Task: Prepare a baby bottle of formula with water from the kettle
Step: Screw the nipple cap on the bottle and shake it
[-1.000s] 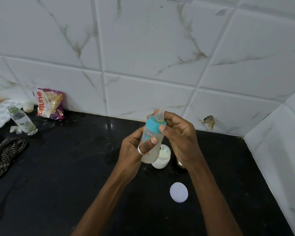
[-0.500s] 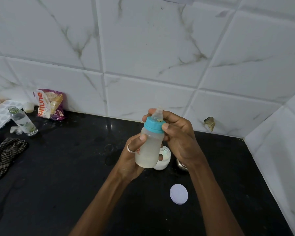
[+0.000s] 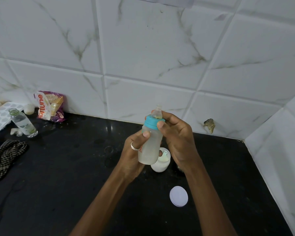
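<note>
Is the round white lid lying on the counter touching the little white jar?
Apart. The head view shows a strip of bare black counter between the flat round white lid and the small open white jar.

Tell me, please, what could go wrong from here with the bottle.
The teal collar may not be fully tight under the right hand; shaking could leak cloudy liquid. The baby bottle, gripped by the left hand, hangs right above the open white jar, so a slip could knock it over or drip into it.
</note>
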